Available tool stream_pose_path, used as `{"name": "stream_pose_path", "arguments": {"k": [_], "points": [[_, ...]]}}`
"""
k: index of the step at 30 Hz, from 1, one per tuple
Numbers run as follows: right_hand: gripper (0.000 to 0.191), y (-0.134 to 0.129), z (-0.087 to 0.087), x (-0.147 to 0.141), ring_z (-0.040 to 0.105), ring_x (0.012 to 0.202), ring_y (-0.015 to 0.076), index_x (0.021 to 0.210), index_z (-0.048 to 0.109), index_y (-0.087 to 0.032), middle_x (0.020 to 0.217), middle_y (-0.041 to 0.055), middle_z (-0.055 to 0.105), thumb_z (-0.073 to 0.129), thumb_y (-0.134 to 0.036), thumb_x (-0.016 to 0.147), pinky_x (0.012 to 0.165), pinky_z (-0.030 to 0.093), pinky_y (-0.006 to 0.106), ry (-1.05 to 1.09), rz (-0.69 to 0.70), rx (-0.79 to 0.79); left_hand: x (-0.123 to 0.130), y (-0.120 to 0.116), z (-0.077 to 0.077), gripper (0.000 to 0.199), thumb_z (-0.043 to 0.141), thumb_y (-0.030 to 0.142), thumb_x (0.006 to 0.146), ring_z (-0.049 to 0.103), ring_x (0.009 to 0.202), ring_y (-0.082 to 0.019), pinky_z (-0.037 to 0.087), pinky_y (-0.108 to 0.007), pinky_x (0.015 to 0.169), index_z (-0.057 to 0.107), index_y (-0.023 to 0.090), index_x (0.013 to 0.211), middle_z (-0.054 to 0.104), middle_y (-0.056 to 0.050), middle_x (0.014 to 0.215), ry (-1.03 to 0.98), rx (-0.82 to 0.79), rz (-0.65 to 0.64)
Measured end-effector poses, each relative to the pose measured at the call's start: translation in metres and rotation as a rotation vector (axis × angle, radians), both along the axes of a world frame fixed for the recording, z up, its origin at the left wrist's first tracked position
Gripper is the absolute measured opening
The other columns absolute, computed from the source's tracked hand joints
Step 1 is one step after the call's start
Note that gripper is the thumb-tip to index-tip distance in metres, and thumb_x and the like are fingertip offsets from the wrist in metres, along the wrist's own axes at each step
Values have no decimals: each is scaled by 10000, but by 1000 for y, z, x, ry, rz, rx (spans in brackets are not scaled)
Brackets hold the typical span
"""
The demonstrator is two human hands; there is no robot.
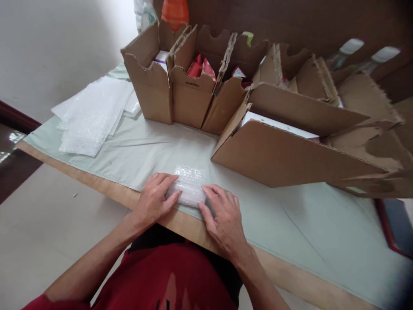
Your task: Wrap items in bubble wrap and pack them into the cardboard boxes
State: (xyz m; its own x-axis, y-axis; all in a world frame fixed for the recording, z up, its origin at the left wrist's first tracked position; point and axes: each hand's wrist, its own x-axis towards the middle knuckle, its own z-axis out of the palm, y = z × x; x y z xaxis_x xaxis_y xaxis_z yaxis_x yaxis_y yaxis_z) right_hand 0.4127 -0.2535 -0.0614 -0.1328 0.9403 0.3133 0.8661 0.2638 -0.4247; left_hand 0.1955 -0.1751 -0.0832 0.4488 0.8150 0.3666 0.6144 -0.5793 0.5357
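Bubble wrap point(190, 185) is touched at opposite ends by the left hand point(156, 194) and right hand point(225, 212), thumbs and fingers parted. The table edge point(189, 226) is crossed by both wrists.

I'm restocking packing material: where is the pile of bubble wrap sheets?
In the head view, the pile of sheets lies on the left of the table, left of the cardboard boxes and beyond the left hand.

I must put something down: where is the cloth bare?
Between the right hand, the front cardboard box and the red-edged object; also between the bubble-wrap pile and the left hand. Crowded: the back, with other boxes.
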Motion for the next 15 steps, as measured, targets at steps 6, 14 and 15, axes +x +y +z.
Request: {"name": "stream_pose_path", "arguments": {"k": [6,14,15], "points": [[294,22,-4,-4,622,1132,302,1267,655,-196,1302,121,696,587,-181,981,942,463,459,-170,121,-48,3,-4,5,327,618,314,958,655,991,-258,560,-436,893,651,170,1249,667,-115,1107,-137,-92,169],[275,10,9,-4,682,1021,238,1265,662,-227,1157,65,765,528,-254,1026,947,483,422,316,88,-230,3,-44,14,813,767,367,854,659,1135,-223,538,-385,993,349,217,1535,650,-103,1252,-947,-912,222],[268,6,10,-4,680,1031,240,1245,674,-235,1152,65,763,533,-265,1020,957,484,424,365,95,-258,7,-42,15,844,787,360,834,659,1107,-209,534,-357,981,352,213,1542,662,-90,1214,-982,-949,200]]}}
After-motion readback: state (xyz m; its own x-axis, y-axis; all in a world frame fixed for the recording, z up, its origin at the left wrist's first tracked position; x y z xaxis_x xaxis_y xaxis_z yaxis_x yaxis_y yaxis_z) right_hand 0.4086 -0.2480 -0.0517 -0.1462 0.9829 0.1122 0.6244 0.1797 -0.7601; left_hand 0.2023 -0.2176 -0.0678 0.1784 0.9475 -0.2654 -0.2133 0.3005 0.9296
